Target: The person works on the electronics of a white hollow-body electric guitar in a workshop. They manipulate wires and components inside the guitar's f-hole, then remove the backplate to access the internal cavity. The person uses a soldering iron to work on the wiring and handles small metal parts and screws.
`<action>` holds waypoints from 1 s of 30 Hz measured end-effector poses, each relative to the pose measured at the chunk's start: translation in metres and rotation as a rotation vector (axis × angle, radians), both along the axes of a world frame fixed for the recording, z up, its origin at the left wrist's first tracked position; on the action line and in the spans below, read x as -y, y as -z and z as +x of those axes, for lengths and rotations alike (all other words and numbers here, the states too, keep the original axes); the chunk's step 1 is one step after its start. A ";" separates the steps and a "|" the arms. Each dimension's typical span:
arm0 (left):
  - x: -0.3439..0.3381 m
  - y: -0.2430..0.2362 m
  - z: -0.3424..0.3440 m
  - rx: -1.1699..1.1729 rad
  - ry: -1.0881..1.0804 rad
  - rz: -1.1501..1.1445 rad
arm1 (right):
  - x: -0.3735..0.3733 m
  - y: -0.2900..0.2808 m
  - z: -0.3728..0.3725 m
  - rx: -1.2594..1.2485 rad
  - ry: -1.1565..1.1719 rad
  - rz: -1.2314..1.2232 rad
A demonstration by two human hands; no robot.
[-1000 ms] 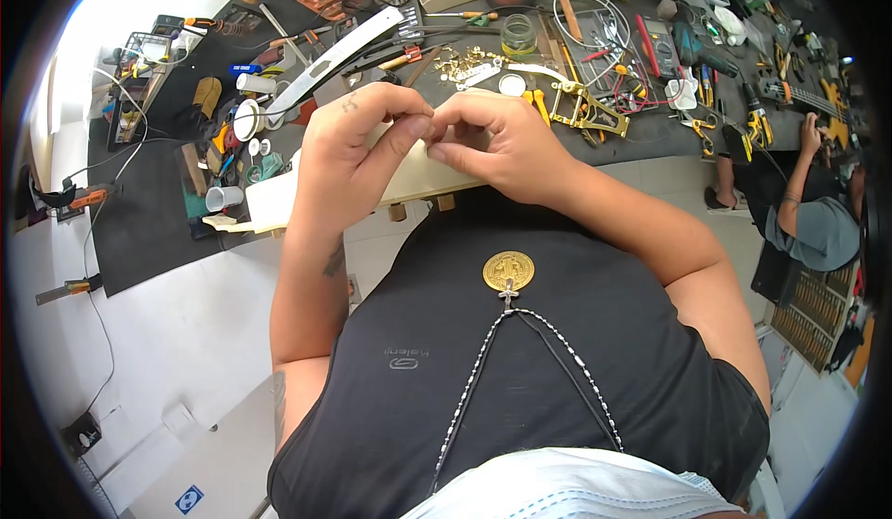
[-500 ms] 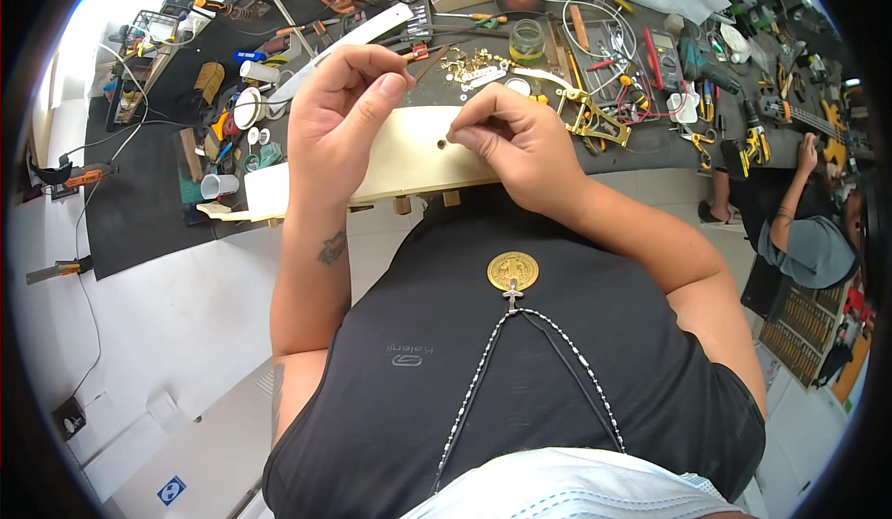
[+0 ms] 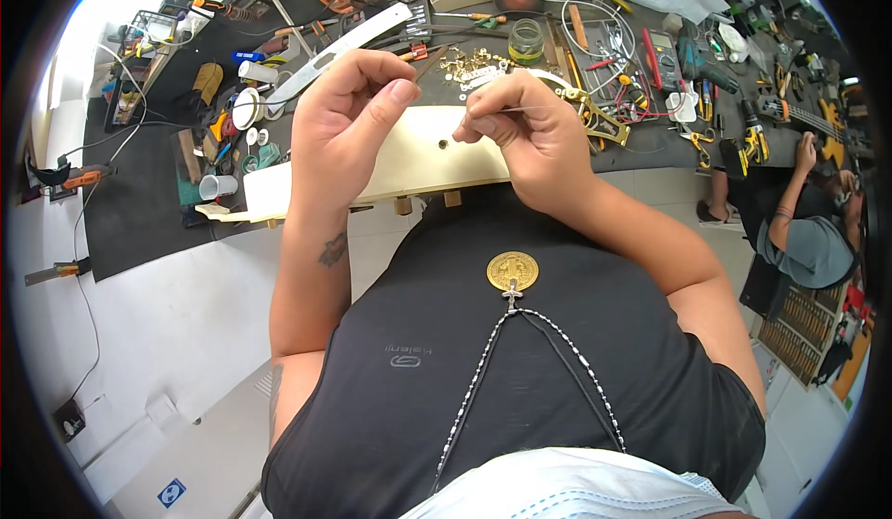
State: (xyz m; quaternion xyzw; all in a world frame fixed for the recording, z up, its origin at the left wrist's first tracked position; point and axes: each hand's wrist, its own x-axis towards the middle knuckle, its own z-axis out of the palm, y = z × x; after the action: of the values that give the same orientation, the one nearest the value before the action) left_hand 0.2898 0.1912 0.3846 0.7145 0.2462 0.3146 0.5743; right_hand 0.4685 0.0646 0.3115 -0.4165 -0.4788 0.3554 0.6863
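Observation:
A cream-coloured panel [image 3: 423,168] with a smooth face lies along the near edge of the bench, with a small dark hole [image 3: 442,144] in it. My right hand [image 3: 544,138] is raised over its right part, thumb and fingers pinched on a thin wire [image 3: 522,109], of which only a faint fine line shows. Over the panel's middle, my left hand [image 3: 339,124] has its fingers curled in toward the thumb. Whatever may lie between those fingertips is too small to make out. Small wooden blocks [image 3: 452,199] stick out under the panel.
Beyond my hands lie small gold-coloured parts [image 3: 478,62], a glass jar [image 3: 527,43] and a gold metal frame [image 3: 604,127]. A red multimeter [image 3: 663,59] and a drill [image 3: 706,71] stand further right. White spools [image 3: 249,108] are at left. Another person [image 3: 808,236] works at far right.
My right hand has lifted and turned slightly, drawing away from the hole to the right, and the thin wire now shows. The left hand has shifted slightly right.

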 end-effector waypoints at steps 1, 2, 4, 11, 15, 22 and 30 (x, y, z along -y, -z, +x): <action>0.000 0.000 0.000 0.004 0.003 0.005 | 0.002 0.000 0.000 0.008 0.010 0.036; 0.000 0.001 0.000 0.008 0.007 0.010 | 0.003 0.000 0.000 0.017 0.021 0.072; 0.000 0.002 -0.001 0.005 0.007 0.012 | 0.003 -0.007 0.004 -0.015 0.044 0.159; 0.001 -0.001 0.000 -0.015 0.006 0.015 | 0.004 -0.021 0.019 0.006 0.107 0.131; 0.001 0.001 0.001 -0.001 0.017 0.024 | 0.006 -0.015 0.019 -0.165 0.075 0.108; -0.002 0.002 -0.002 -0.007 0.006 0.002 | 0.010 -0.012 0.020 -0.184 0.065 0.022; 0.001 0.000 -0.003 0.001 0.010 -0.022 | 0.011 -0.007 0.011 -0.251 0.023 0.011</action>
State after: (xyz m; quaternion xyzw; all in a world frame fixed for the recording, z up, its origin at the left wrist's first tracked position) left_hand 0.2870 0.1902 0.3848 0.7093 0.2458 0.3092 0.5839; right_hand 0.4794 0.0535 0.3186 -0.3704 -0.3864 0.3941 0.7471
